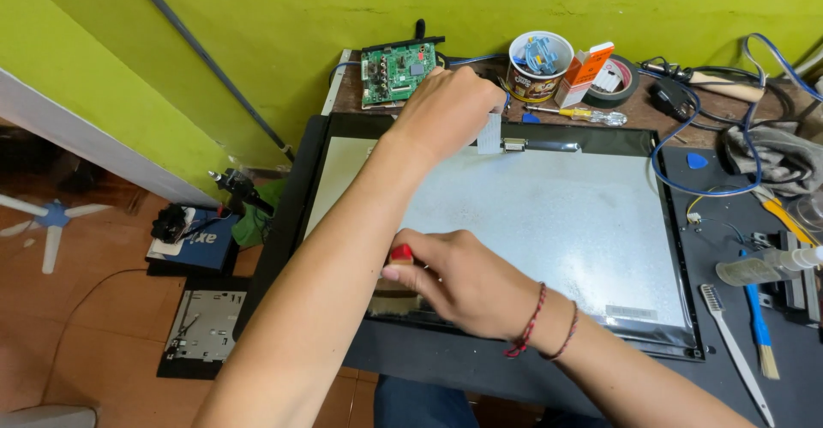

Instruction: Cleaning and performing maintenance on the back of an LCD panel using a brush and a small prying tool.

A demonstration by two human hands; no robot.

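Ribbon cable (489,133) hangs straight down from left hand (446,107) onto panel (549,222).

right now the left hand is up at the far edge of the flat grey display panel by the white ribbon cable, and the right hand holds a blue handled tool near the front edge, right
Not quite. The head view shows the tool handle in the right hand is red, not blue. The rest stands: the left hand is at the far edge of the flat grey display panel, beside the white ribbon cable, and the right hand works near the front edge.
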